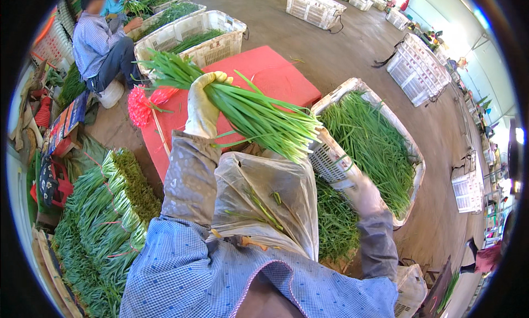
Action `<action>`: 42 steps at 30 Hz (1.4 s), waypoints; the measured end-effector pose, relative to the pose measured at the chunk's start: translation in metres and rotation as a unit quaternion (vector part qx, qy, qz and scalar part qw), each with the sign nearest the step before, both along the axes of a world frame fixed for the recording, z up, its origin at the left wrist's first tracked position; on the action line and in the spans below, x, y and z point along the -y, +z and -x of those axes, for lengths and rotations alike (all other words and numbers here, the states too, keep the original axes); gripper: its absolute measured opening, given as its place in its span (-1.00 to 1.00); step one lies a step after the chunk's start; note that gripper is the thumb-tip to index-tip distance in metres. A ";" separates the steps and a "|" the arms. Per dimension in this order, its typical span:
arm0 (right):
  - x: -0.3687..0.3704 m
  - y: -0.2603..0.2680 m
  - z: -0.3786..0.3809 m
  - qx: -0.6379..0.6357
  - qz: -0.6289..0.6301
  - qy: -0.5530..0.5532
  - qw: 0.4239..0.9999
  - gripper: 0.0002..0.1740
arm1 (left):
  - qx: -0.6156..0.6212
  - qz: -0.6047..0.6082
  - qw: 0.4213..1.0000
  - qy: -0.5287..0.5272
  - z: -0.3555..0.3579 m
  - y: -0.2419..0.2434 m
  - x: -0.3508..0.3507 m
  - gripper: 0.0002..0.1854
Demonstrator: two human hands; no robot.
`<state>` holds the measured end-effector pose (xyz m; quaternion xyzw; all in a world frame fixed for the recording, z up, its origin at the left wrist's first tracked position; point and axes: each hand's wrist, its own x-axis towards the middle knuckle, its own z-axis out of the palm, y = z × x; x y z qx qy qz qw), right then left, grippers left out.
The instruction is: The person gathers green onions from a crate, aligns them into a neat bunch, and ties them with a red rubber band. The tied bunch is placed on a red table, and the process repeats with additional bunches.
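Note:
A pale work glove covers my left hand (205, 97), which is closed around a thick bunch of garlic chives (256, 115). The pale cut ends point right and the green leaves fan out to the left. Beneath the bunch lies a red board (264, 74). My right hand (365, 196) is a blur at the near rim of a white plastic crate (418, 181); its fingers cannot be made out. Loose chives (368, 144) fill that crate. Across my lap spreads a clear plastic sheet (264, 190) with a few stray leaves on it.
Tied chive bundles (99, 219) are stacked at lower left. Red plastic twine (140, 105) sits on the board's left edge. Beyond it are a crate (223, 37) with some chives and a seated person (97, 41). More chives (337, 219) lie below the right crate.

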<state>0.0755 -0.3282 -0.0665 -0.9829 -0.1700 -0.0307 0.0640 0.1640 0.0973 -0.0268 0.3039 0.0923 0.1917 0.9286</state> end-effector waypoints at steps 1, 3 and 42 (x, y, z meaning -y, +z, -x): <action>-0.032 0.014 -0.010 0.064 -0.110 0.109 0.986 -0.29 | -0.014 -0.012 1.000 0.011 0.000 0.001 0.006 -0.85; -0.104 0.040 -0.018 0.170 -0.117 0.209 0.956 -0.30 | 0.004 0.006 1.000 -0.004 -0.002 0.002 0.018 -0.85; -0.139 0.025 -0.013 -0.076 -0.514 0.118 0.846 -0.41 | 0.629 -0.024 0.645 -0.434 0.019 0.005 -0.107 -0.78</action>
